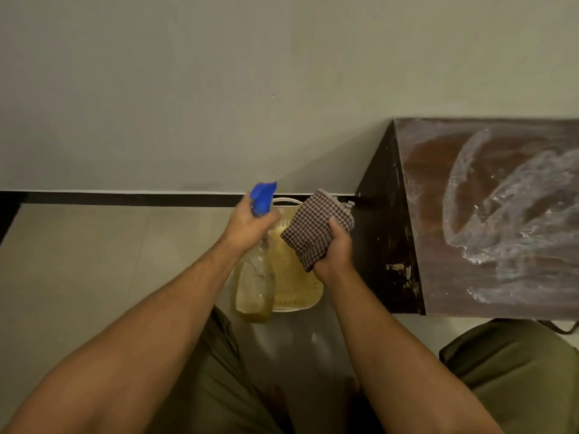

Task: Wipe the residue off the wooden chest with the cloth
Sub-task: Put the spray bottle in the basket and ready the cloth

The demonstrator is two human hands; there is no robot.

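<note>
Both arms extended forward, each hand holding an item.
Left hand [249, 225] grips the neck of a bottle [255, 283], fingers curled round it. Right hand [336, 250] grips a cloth [313, 228], thumb on its upper face. Both forearms are bare; the hands are near each other, not touching.

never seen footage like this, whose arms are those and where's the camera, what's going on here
There is no machine: these are a person's bare arms, filmed by one camera worn on the head, looking down. The left hand grips a spray bottle just under its blue trigger. The right hand holds a folded checked cloth. Below them a pale basket stands on the floor. At right is the wooden chest, its top streaked with white residue, not yet wiped off.
</note>
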